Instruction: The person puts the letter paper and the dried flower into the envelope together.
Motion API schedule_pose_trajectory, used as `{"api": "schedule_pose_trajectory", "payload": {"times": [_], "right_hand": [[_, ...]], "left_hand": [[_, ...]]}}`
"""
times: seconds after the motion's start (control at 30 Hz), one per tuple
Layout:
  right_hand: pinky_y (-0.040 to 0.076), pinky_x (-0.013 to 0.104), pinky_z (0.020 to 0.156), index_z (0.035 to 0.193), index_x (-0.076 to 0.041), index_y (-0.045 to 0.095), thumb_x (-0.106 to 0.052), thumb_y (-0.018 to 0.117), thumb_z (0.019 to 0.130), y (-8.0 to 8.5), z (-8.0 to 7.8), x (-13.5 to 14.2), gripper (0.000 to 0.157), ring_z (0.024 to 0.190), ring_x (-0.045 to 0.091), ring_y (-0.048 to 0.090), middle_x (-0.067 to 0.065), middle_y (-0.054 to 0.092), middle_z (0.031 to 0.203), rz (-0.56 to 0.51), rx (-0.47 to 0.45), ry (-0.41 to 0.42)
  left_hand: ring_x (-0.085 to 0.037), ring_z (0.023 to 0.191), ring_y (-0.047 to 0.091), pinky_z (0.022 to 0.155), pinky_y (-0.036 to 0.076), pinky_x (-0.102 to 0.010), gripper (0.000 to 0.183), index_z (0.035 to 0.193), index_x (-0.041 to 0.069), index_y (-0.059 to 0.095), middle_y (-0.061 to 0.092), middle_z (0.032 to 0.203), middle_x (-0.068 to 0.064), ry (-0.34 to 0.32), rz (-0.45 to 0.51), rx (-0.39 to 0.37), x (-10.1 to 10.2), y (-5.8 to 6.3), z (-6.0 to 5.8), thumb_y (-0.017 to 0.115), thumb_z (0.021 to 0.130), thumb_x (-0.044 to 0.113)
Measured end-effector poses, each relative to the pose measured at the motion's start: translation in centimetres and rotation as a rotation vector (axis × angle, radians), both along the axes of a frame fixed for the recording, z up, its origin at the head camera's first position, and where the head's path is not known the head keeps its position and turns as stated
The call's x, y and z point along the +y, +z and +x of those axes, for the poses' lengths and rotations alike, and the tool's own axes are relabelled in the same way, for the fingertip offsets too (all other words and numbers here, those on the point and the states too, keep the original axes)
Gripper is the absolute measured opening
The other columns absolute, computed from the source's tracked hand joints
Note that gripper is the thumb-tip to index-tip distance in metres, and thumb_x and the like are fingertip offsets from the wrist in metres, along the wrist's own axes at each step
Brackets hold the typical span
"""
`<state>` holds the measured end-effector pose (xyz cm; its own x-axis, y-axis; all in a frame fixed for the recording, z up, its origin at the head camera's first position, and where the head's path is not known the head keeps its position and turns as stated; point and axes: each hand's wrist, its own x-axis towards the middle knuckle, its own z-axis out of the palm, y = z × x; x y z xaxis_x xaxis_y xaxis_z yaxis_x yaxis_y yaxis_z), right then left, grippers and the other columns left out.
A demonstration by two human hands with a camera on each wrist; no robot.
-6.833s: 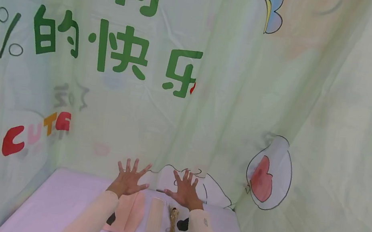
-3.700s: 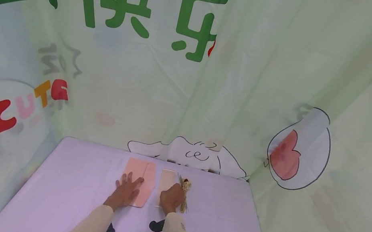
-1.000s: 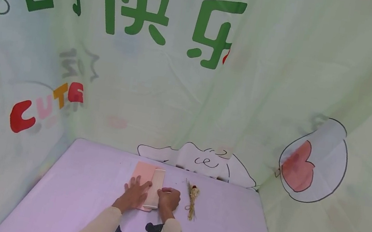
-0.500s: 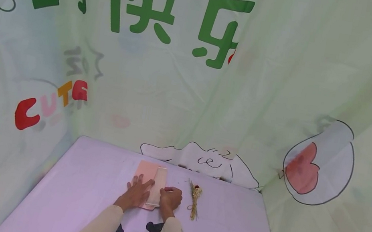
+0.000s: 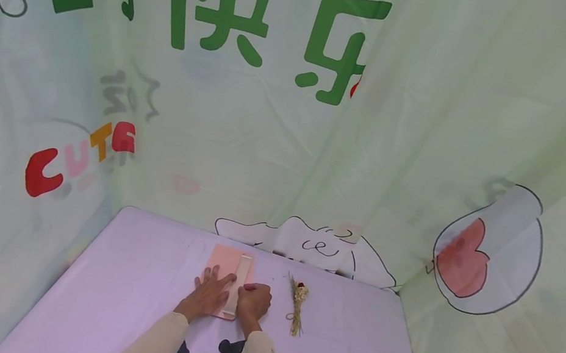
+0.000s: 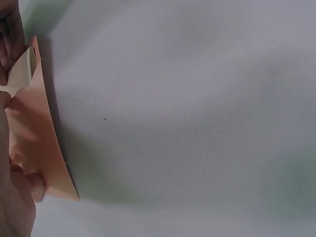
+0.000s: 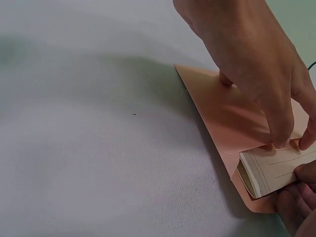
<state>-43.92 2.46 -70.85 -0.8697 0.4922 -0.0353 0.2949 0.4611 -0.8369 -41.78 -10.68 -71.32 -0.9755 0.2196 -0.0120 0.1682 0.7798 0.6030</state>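
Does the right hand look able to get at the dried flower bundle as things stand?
Probably yes: the dried flower bundle lies just to the right of the right hand, and nothing visible blocks the way. That hand holds the lined card, though, so it would likely need to let go first.

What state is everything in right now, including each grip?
Pink envelope: lying flat, open along one long side
Lined paper: partly inside the envelope
Flower bunch: tied, lying on the table
Left grip: spread, resting on the envelope
Right grip: pinching the paper's edge
Curtain: hanging, creased
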Motion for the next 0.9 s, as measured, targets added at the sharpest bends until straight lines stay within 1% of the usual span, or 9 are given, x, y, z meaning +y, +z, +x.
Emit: {"api": "schedule_pose_trajectory", "payload": {"times": [0.13,0.3,0.47,0.57,0.73,0.87,0.9], "right_hand": [[0.063,0.047,0.080,0.085,-0.001,0.080,-0.001,0.088,0.086,-0.2,0.0,-0.2,0.008,0.073,0.026,0.071,0.012,0.076,0.078,-0.010,0.002,0.036],[0.063,0.045,0.077,0.087,0.000,0.080,-0.001,0.087,0.087,-0.5,0.1,-0.5,0.007,0.073,0.024,0.069,0.011,0.075,0.078,-0.009,-0.010,0.052],[0.063,0.044,0.075,0.084,0.000,0.081,0.003,0.087,0.084,-0.4,0.1,-0.5,0.007,0.071,0.023,0.070,0.010,0.075,0.075,-0.011,0.004,0.072],[0.062,0.044,0.074,0.082,0.000,0.081,0.005,0.087,0.083,-0.5,0.0,-0.6,0.008,0.071,0.024,0.071,0.011,0.077,0.074,-0.007,0.023,0.095],[0.063,0.047,0.079,0.079,0.000,0.082,0.005,0.086,0.080,-0.7,-0.1,-0.8,0.007,0.077,0.029,0.076,0.011,0.078,0.074,0.008,0.032,0.125],[0.064,0.049,0.082,0.083,0.003,0.082,0.006,0.084,0.079,-0.9,-0.2,-1.0,0.005,0.080,0.032,0.077,0.013,0.079,0.076,-0.006,0.057,0.157],[0.065,0.049,0.083,0.084,0.004,0.082,0.007,0.083,0.080,-0.9,-0.2,-1.1,0.004,0.080,0.032,0.077,0.014,0.079,0.076,-0.013,0.061,0.161]], "left_hand": [[-0.067,0.157,0.027,0.118,0.023,-0.090,0.042,0.153,0.018,0.055,0.033,0.170,-0.039,0.007,-0.004,-0.011,0.1,0.1,0.1,0.055,0.111,0.023],[-0.067,0.157,0.028,0.118,0.024,-0.089,0.043,0.153,0.019,0.055,0.033,0.170,-0.039,0.009,-0.009,-0.015,0.3,-0.2,0.0,0.057,0.110,0.022],[-0.066,0.156,0.029,0.117,0.025,-0.089,0.043,0.153,0.019,0.055,0.034,0.169,-0.039,0.011,-0.021,-0.017,0.4,-0.4,0.0,0.058,0.111,0.024],[-0.067,0.156,0.030,0.117,0.026,-0.089,0.042,0.152,0.019,0.056,0.036,0.169,-0.039,0.015,-0.022,-0.007,0.4,-0.3,-0.1,0.057,0.111,0.023],[-0.068,0.156,0.029,0.116,0.025,-0.090,0.043,0.153,0.018,0.055,0.037,0.168,-0.039,0.008,-0.024,-0.004,0.3,0.2,0.1,0.057,0.110,0.023],[-0.068,0.154,0.031,0.115,0.026,-0.091,0.043,0.152,0.017,0.055,0.038,0.166,-0.040,0.003,-0.023,0.014,0.1,0.6,0.3,0.058,0.110,0.023],[-0.068,0.154,0.030,0.115,0.025,-0.091,0.043,0.153,0.018,0.054,0.036,0.167,-0.040,0.002,-0.027,0.009,0.1,0.5,0.3,0.057,0.110,0.024]]}}
